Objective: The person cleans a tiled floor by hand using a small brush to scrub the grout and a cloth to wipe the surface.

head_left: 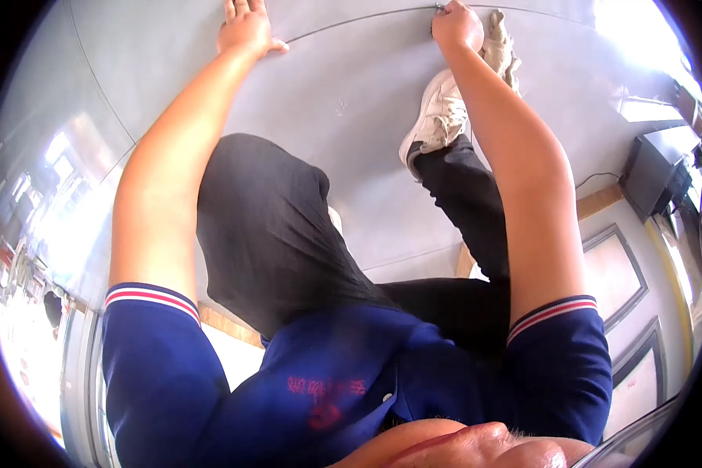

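As right hand (457, 28) grips object (441, 8), left (244, 30) apart

Top left of centre, the left hand (244, 30) lay splayed on the grey floor (335, 78); top right of centre, the right hand (458, 28) curled around a small dark item (441, 8), beside crumpled beige cloth (498, 45).

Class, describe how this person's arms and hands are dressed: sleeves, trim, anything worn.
The left sleeve and right sleeve are short and dark blue, edged with white and red stripes. The left hand and right hand wear no gloves; no wristwatch shows.
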Tool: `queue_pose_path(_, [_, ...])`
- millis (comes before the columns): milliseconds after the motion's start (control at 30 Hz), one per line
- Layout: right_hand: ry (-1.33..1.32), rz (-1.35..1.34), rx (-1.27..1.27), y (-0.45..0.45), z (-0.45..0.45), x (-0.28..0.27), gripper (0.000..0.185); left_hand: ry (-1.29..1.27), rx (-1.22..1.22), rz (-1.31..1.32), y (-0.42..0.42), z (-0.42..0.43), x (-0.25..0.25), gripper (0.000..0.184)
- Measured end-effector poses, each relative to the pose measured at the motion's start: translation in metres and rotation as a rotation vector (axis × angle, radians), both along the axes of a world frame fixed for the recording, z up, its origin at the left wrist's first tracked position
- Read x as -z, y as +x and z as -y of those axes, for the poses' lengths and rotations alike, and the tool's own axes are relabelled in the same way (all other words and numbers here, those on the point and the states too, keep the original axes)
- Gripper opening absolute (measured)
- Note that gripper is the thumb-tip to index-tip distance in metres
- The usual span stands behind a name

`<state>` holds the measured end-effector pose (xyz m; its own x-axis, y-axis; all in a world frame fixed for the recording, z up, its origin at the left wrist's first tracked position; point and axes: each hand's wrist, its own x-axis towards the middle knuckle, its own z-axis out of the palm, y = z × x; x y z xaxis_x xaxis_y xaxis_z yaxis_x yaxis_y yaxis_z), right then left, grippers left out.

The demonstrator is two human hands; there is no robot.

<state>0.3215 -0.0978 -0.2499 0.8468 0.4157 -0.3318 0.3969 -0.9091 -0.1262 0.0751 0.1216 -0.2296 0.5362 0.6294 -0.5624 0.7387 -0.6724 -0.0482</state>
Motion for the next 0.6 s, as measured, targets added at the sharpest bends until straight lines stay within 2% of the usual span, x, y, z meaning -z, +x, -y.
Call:
queue_pose_path(67, [-0.119, 0.051, -0.052, -0.003, 0.002, 0.012, 0.020, -0.008, 0.002, -0.021, 0.002, 0.003, 0.002, 0.129])
queue_pose_path(167, [0.011, 0.018, -0.094, -0.042, 0.024, 0.013, 0.023, -0.035, -0.007, -0.102, 0.010, 0.006, -0.007, 0.129])
queue_pose_path(267, [-0.030, 0.031, -0.118, -0.015, 0.013, 0.014, 0.024, 0.062, 0.036, -0.006, 0.000, 0.000, 0.026, 0.130])
queue_pose_path(300, [-0.104, -0.024, -0.066, -0.002, -0.003, 0.000, 0.025, 0.030, 0.030, -0.009, -0.005, 0.007, 0.021, 0.130])
queue_pose_path(400, [-0.105, 0.041, -0.072, -0.003, -0.004, 0.008, 0.026, -0.004, 0.040, 0.010, 0.001, 0.003, 0.006, 0.129])
queue_pose_path(533, [-0.131, -0.031, -0.282, -0.027, 0.015, -0.006, 0.025, 0.014, 0.041, 0.028, 0.002, -0.002, 0.014, 0.128])
queue_pose_path(600, [-0.261, -0.060, -0.571, -0.006, 0.010, -0.013, 0.024, 0.004, 0.043, 0.024, -0.007, 0.003, 0.014, 0.128])
